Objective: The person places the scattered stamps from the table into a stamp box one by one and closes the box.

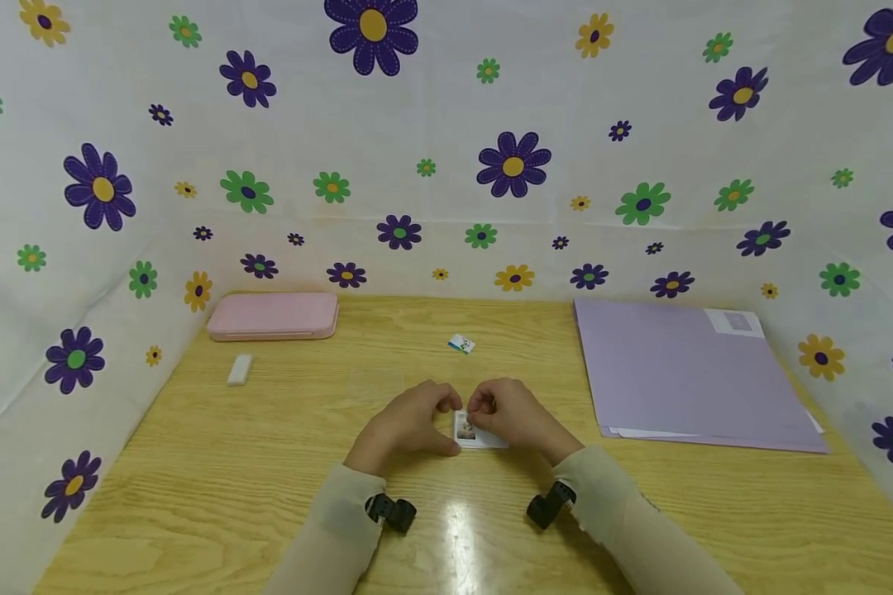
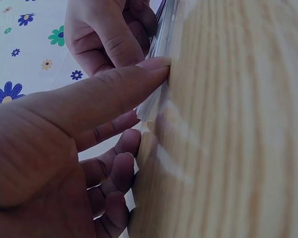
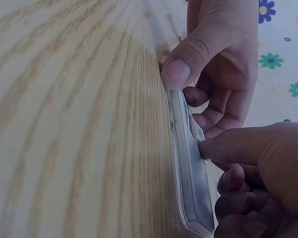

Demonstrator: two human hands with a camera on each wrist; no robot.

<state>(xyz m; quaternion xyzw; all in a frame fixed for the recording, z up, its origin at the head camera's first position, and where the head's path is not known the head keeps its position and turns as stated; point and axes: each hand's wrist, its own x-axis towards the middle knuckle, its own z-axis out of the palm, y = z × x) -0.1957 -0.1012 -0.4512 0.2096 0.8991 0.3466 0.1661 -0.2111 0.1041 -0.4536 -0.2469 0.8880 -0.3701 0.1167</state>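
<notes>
A flat white case with clear edges [image 1: 485, 440] lies on the wooden table between both hands. At its left end sits a small picture piece [image 1: 465, 429]; the right wrist view shows one edge of this thin piece [image 3: 200, 133] lifted from the surface. My left hand [image 1: 409, 420] holds the case's left end, thumb on the near edge and index finger by the far edge. Its other fingertips rest near the table. My right hand [image 1: 519, 415] pinches the picture piece between thumb and index finger, its other fingers curled. The pinch partly hides the picture.
A small blue, green and white card [image 1: 461, 343] lies beyond the hands. Left of it are a faint clear sheet [image 1: 375, 383], a white block [image 1: 240, 369] and a pink case [image 1: 274, 316]. A lilac folder [image 1: 692, 372] with papers lies at right.
</notes>
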